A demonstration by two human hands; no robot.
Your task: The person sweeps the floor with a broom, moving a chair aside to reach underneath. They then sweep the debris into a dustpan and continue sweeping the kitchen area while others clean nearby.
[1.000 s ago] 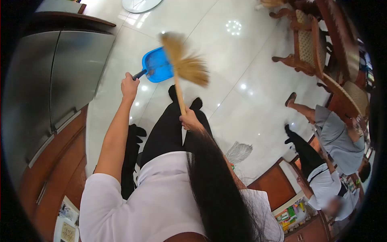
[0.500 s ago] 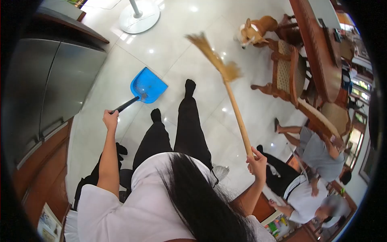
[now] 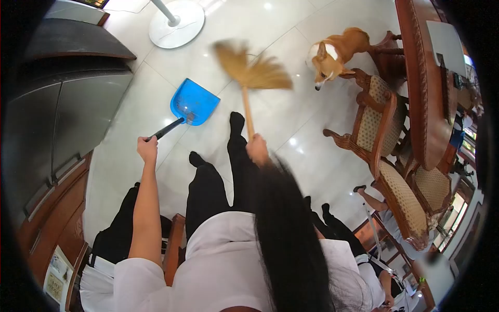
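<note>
My left hand (image 3: pixel 147 149) is wrapped round the black handle of a blue dustpan (image 3: pixel 195 102), which rests on the tiled floor with some grey dirt near its handle end. My right hand (image 3: pixel 257 150) grips the wooden handle of a broom (image 3: pixel 252 70). The broom's tan bristles are fanned out and blurred, to the right of the dustpan and beyond my feet. Long dark hair hides my right forearm.
A brown and white dog (image 3: pixel 332 54) stands at upper right beside carved chairs (image 3: pixel 371 112) and a wooden table (image 3: pixel 423 93). A round white stand base (image 3: pixel 178 25) is at the top. Steel refrigerator (image 3: pixel 83 109) at left. Other people are at lower right and lower left.
The broom has swung left toward the dustpan, and my right hand has moved left and forward with it. The dustpan has barely shifted. The dog's head has turned, and the people at right have shifted.
</note>
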